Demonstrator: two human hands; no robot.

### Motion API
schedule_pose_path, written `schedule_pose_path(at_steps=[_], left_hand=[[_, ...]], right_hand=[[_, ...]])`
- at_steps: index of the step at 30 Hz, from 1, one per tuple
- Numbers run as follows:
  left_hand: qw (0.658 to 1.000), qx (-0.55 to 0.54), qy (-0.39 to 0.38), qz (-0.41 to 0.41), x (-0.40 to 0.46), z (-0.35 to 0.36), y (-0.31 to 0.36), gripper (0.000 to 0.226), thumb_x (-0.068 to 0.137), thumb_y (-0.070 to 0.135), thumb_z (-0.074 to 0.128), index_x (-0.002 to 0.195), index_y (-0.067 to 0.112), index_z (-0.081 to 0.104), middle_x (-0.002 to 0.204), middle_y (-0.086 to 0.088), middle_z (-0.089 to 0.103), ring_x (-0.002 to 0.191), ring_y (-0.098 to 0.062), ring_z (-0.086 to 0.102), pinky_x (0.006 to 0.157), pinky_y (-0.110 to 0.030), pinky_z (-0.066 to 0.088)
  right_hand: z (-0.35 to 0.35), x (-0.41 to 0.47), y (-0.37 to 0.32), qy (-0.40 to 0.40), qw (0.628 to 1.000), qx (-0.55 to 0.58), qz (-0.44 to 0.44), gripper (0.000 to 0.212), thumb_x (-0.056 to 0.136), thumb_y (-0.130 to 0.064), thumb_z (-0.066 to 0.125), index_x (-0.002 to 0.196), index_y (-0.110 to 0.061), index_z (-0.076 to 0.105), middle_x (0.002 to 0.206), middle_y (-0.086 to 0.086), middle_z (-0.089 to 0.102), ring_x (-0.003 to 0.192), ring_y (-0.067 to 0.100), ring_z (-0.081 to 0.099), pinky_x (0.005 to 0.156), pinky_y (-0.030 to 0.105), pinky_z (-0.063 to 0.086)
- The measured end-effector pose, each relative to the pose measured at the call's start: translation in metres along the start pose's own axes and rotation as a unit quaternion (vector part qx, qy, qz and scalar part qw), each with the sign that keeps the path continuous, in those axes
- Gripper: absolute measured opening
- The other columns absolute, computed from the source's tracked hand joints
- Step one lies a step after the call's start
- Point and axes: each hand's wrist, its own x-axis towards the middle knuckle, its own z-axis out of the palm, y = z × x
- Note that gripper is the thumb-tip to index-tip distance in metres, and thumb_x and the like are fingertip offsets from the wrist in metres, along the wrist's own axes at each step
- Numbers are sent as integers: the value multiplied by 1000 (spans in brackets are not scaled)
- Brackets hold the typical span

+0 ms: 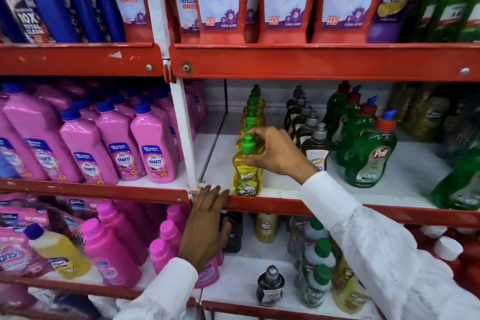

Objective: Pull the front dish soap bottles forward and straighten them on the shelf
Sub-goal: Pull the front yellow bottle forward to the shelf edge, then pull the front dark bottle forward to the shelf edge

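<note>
- Right hand [275, 153] clamped round the neck of the front yellow dish soap bottle [246, 176], fingers at its green cap [248, 145].
- Bottle upright at the near edge of the white shelf [389, 189], heading its row.
- Left hand [205, 223] lies flat, fingers together, on the red shelf lip [272, 206], left of the bottle, gripping nothing.

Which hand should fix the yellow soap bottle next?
Right. The right hand already grips the yellow soap bottle just under its green cap, while the left hand rests on the red shelf edge.
</note>
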Motion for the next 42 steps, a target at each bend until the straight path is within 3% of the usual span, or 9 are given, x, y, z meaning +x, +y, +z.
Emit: schedule_pose_path(at_steps=[6, 11, 14, 19, 25, 30, 33, 38, 42], left_hand=[[999, -3, 44, -1, -6, 16, 27, 65, 81, 20, 69, 142, 11, 46, 147, -17, 45, 141, -37, 38, 118, -52, 39], [998, 5, 60, -9, -12, 32, 39, 68, 81, 22, 67, 144, 12, 44, 146, -20, 43, 144, -42, 34, 119, -56, 34], [997, 28, 67, -2, -14, 41, 44, 75, 79, 21, 69, 148, 12, 41, 148, -25, 42, 145, -46, 29, 118, -62, 34], [997, 40, 67, -4, -14, 45, 50, 74, 82, 26, 62, 151, 15, 39, 149, -30, 38, 146, -50, 26, 116, -65, 34], [996, 68, 51, 13, -11, 43, 55, 69, 84, 29, 59, 149, 13, 42, 147, -22, 46, 142, -45, 35, 116, -60, 36], [993, 90, 36, 69, -6, 44, 61, 61, 87, 26, 57, 145, 8, 48, 144, -17, 55, 135, -39, 46, 113, -55, 43], [992, 91, 29, 84, -1, 44, 64, 58, 89, 25, 53, 145, 9, 47, 144, -14, 56, 135, -36, 47, 115, -52, 42], [992, 65, 48, 100, 8, 47, 72, 50, 91, 24, 50, 139, 8, 53, 136, -12, 61, 129, -32, 52, 113, -46, 43], [990, 50, 55, 122, 12, 55, 78, 50, 86, 16, 64, 136, 7, 57, 131, -13, 64, 124, -34, 54, 111, -45, 42]], right_hand=[[4, -24, 15, 32, 999, 30, 8, 69, 71, -21, 81, 136, -23, 57, 119, -6, 71, 95, 9, 62, 75, 16, 47], [22, -98, 46, 145, 985, 93, 15, 38, 78, -12, 76, 114, -24, 70, 100, -14, 72, 79, 8, 64, 69, 17, 53], [55, -141, 79, 83, 989, 84, 88, 30, 79, -8, 77, 105, -22, 74, 94, -13, 75, 79, 5, 68, 73, 20, 58], [116, -175, 131, -146, 977, 18, 154, 44, 83, -32, 70, 125, -21, 63, 123, 1, 67, 99, 8, 59, 81, 19, 46], [146, -173, 138, -189, 970, -24, 153, 40, 70, -15, 68, 108, -19, 75, 112, 4, 76, 105, 22, 68, 92, 29, 53], [130, -178, 126, -151, 977, -10, 149, 37, 63, -19, 75, 100, -17, 78, 103, -1, 79, 93, 16, 72, 87, 24, 55], [87, -178, 107, -80, 984, 18, 160, 40, 60, -21, 79, 100, -19, 77, 100, -5, 79, 85, 6, 70, 78, 11, 51], [-12, -166, 63, 53, 988, 35, 140, 44, 58, -19, 81, 101, -27, 76, 85, -14, 77, 70, -4, 69, 70, 13, 57], [-74, -148, 35, 144, 985, 34, 90, 45, 59, -19, 81, 103, -25, 77, 87, -13, 77, 71, -5, 70, 70, 4, 52]])
